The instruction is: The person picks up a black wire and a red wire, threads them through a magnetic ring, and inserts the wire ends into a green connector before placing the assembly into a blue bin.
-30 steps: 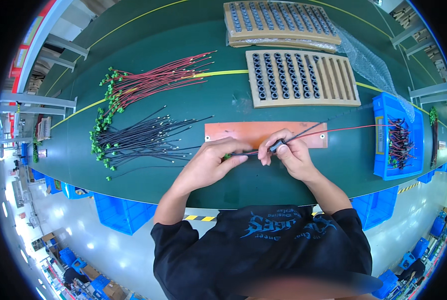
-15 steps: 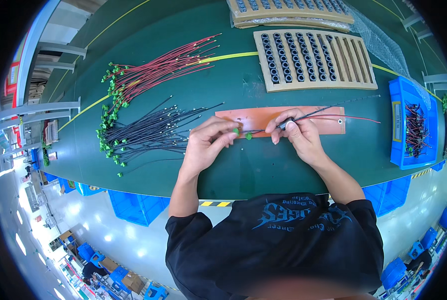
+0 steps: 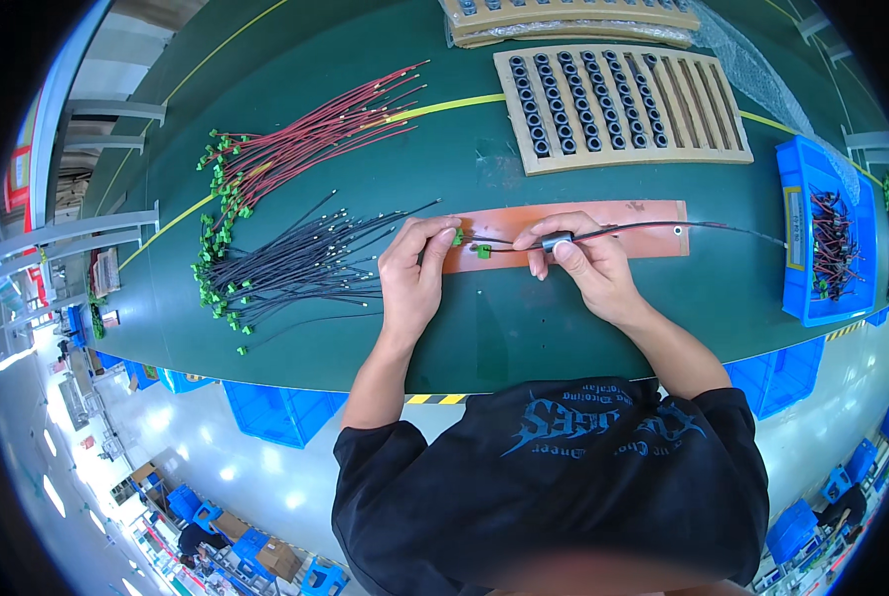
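Observation:
My left hand [image 3: 413,270] pinches a small green connector [image 3: 458,237] on the end of a thin wire. In my right hand [image 3: 591,266], between thumb and fingers, is a dark cylindrical ring core [image 3: 557,241] with wires passing through it. A black and a red wire [image 3: 653,225] run together out of the core to the right, toward the blue bin. A second green connector [image 3: 483,251] hangs on a short wire end between my hands. Both hands are above an orange-brown mat [image 3: 643,240] on the green table.
Bundles of red wires [image 3: 315,129] and black wires [image 3: 305,253] with green connectors lie at left. Beyond the mat sits a slotted tray [image 3: 698,157] of ring cores, with stacked trays [image 3: 573,33] and bubble wrap [image 3: 752,74] behind. A blue bin [image 3: 797,303] at right holds wire assemblies.
My left hand has drawn a little left and up with its connector. The core in my right hand is turned more side-on, and the red and black wires beyond it now lie closer together.

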`<state>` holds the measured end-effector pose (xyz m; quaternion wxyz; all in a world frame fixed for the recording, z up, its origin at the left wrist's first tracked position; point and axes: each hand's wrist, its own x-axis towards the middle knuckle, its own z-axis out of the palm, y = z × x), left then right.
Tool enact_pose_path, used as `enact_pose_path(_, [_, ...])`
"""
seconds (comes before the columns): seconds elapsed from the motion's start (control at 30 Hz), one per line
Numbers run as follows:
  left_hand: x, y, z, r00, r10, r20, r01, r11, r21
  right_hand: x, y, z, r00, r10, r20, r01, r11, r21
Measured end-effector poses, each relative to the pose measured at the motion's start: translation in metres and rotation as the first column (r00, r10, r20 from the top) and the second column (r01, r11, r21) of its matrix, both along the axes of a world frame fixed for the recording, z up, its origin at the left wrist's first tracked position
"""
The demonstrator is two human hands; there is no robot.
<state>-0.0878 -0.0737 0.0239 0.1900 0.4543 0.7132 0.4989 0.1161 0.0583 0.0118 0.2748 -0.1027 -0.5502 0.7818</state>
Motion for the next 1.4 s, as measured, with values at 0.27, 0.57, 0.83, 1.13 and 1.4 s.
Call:
enact_pose_path(0.27, [-0.005, 0.000, -0.004, 0.982, -0.026, 0.186, 0.012, 0.997, 0.076, 0.000, 0.006, -0.005, 0.999, -0.022, 0.028, 0.022, 1.000, -0.010])
enact_pose_path(0.57, [-0.003, 0.008, -0.001, 0.992, -0.046, -0.117, 0.045, 0.999, -0.010, -0.001, 0.008, -0.010, 0.996, -0.049, 0.070, 0.048, 0.999, 0.023])
enact_pose_path(0.83, [-0.005, 0.014, -0.002, 0.922, -0.146, -0.357, 0.133, 0.989, -0.061, 0.000, 0.011, -0.010, 0.986, -0.089, 0.139, 0.086, 0.996, 0.028])
enact_pose_path(1.13, [0.017, 0.018, 0.002, 0.792, -0.129, -0.597, 0.203, 0.977, 0.058, 0.001, 0.019, -0.009, 0.992, -0.065, 0.105, 0.081, 0.985, -0.150])
enact_pose_path(1.4, [0.020, 0.023, -0.004, 0.688, -0.098, -0.719, 0.244, 0.964, 0.102, 0.004, 0.023, -0.008, 0.990, -0.052, 0.128, 0.087, 0.954, -0.286])
